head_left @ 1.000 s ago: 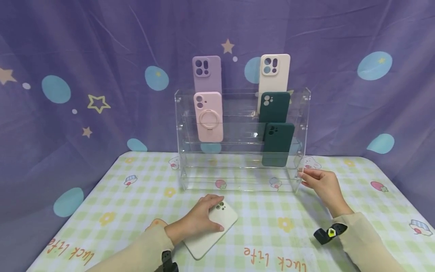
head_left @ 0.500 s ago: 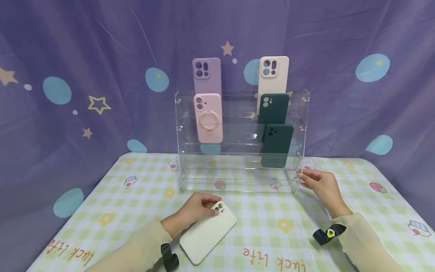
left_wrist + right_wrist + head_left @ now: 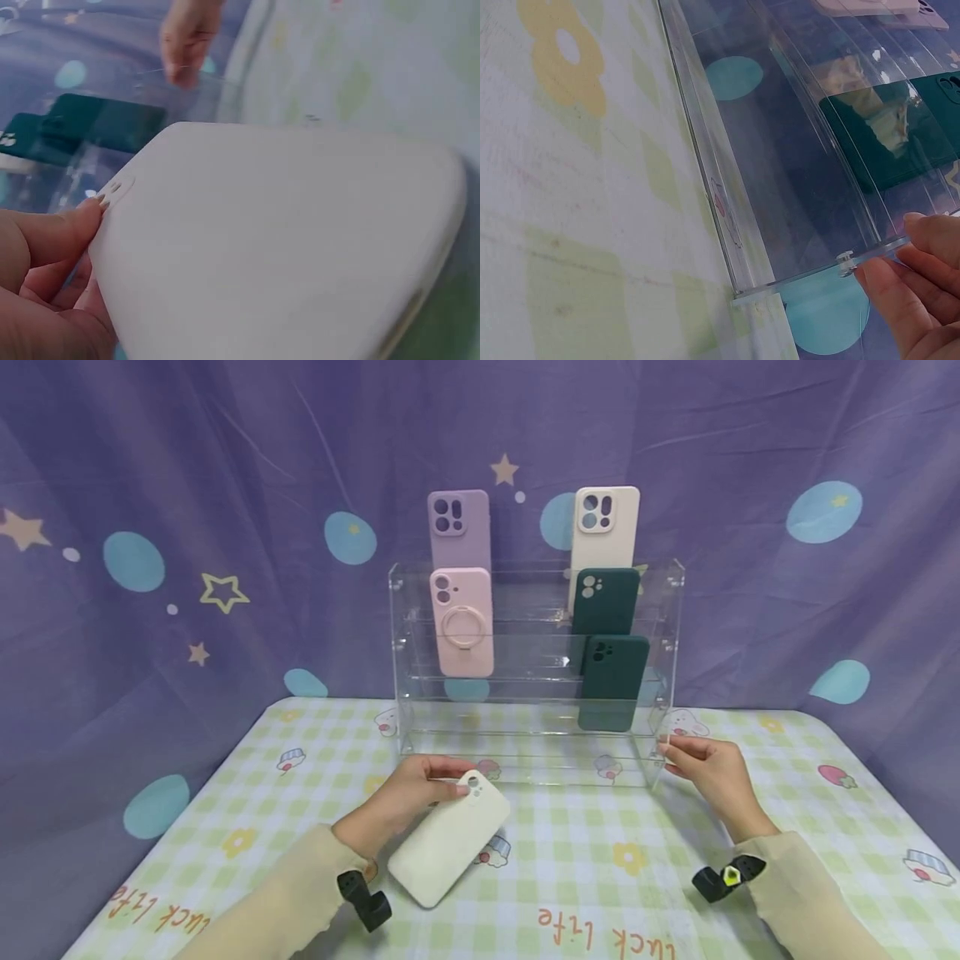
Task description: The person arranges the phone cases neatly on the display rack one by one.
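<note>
My left hand [image 3: 408, 802] pinches a white phone case [image 3: 450, 843] by its camera-cutout corner, thumb on the back face. The case is tilted, its far end toward me, in front of the clear acrylic display rack [image 3: 525, 718]. In the left wrist view the white phone case [image 3: 285, 232] fills the middle, with the thumb beside the small cutouts. My right hand [image 3: 708, 772] holds the lower right side panel of the rack between thumb and fingers. The right wrist view shows that hand [image 3: 915, 292] at the panel's edge, near a small clear screw [image 3: 846, 262].
On the rack's left stand a purple phone case [image 3: 472, 539] and, below it, a pink one with a ring [image 3: 465, 652]. A white case [image 3: 618, 543] and two dark green cases [image 3: 611, 685] stand at the right. A checkered cloth [image 3: 570, 860] covers the table.
My left hand has shifted its hold to the case's camera corner, lifted the white case off the cloth and moved it toward the rack. My right hand stays at the rack's side.
</note>
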Tool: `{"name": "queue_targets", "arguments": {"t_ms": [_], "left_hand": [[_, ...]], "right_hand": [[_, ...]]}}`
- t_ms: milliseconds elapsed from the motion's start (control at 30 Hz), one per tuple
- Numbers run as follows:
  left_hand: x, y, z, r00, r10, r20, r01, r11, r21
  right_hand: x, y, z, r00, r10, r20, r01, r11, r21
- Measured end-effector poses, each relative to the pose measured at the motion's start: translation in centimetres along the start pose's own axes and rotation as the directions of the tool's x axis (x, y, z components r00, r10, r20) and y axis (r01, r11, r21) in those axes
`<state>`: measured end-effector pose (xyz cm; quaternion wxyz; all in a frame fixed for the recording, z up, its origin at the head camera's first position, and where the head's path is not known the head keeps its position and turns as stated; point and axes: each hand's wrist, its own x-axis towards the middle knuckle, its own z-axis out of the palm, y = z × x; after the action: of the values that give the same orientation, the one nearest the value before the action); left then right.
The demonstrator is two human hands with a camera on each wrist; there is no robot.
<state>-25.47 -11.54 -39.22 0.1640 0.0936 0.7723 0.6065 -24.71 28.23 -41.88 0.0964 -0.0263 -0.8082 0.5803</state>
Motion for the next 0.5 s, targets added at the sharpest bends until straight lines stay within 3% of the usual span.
{"name": "queue_targets", "arguments": {"t_ms": [100, 267, 500], "left_hand": [[0.1, 1.1, -0.5, 1.000, 0.021, -0.016, -0.022, 0.999, -0.024], [0.3, 3.4, -1.3, 0.993, 0.106, -0.053, -0.109, 0.992, -0.056], [1.1, 7.0, -1.8, 0.974, 0.150, -0.170, -0.182, 0.964, -0.192]], "right_hand": [[0.0, 0.0, 0.0, 1.000, 0.003, 0.001, -0.003, 1.000, -0.007], [0.0, -0.1, -0.1, 1.000, 0.006, 0.006, -0.006, 1.000, -0.005], [0.0, 0.0, 0.0, 1.000, 0.003, 0.004, -0.003, 1.000, 0.001]]}}
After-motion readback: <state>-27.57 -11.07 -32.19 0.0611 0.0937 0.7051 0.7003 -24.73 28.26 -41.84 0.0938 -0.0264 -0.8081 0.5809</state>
